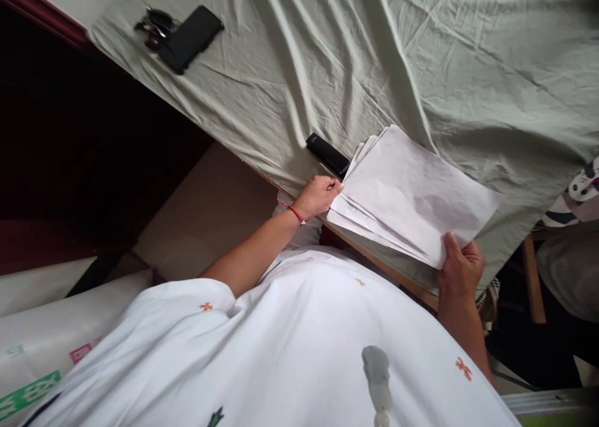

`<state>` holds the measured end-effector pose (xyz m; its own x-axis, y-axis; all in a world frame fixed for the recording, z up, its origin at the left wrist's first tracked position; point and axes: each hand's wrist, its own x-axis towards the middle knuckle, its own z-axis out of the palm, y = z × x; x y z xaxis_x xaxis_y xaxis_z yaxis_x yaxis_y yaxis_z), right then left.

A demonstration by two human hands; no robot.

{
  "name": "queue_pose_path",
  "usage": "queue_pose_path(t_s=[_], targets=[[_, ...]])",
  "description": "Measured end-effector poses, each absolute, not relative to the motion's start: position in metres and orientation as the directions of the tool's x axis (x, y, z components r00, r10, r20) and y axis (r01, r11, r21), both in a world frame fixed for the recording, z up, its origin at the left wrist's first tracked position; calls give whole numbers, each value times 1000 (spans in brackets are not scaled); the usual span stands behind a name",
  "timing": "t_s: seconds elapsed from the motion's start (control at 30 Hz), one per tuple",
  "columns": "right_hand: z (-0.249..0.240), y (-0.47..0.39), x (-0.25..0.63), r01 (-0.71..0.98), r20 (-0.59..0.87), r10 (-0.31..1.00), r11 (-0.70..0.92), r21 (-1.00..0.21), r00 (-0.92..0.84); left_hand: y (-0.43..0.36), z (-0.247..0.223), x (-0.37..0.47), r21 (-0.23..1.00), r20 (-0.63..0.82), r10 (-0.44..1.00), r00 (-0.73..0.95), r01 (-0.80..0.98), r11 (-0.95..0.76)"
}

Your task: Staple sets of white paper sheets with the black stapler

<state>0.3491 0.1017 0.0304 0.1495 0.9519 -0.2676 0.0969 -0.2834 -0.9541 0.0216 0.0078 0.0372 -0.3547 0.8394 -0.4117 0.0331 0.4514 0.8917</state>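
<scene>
Several loose sheets of white paper (412, 183) lie fanned in a stack at the edge of the cloth-covered table, their edges unevenly lined up. My left hand (318, 197), with a red string on its wrist, is closed, its thumb and fingertips pinching the left edge of the sheets. On the near right corner, my right hand (461, 268) grips the stack with its thumb on top; the fingers underneath are mostly hidden. A long black stapler (328, 155) lies just beyond my left hand, its right end close against the paper.
A black phone-like case (191, 39) and sunglasses (156, 26) lie at the table's far left. The grey-green tablecloth (281, 71) is wrinkled. White sacks (70, 327) stand at lower left. A wooden leg (533, 280) and panda-print fabric (580, 193) show at right.
</scene>
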Motion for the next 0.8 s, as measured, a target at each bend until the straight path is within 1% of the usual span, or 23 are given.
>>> queue_pose_path(t_s=[0.07, 0.17, 0.27, 0.37, 0.47, 0.67, 0.8], targets=[[30, 102, 349, 80, -257, 955, -271, -959, 147, 8, 37, 21, 893, -408, 849, -336, 44, 447], [27, 102, 349, 55, -228, 958, -241, -969, 176, 7, 39, 22, 894, -429, 847, -313, -15, 448], [25, 103, 349, 52, -213, 955, -228, -972, 208, 6, 40, 24, 897, -427, 837, -342, -44, 439], [27, 103, 349, 49, -233, 954, -246, -968, 187, 5, 39, 25, 905, -399, 836, -378, -15, 426], [30, 103, 348, 53, -258, 950, -270, -961, 174, 5, 36, 24, 911, -383, 844, -375, -6, 412], [34, 102, 344, 82, -275, 936, -299, -951, 221, 7, 36, 23, 895, -385, 830, -403, 56, 443], [35, 102, 343, 115, -257, 930, -294, -949, 261, 5, 39, 22, 899, -383, 847, -369, 62, 434]])
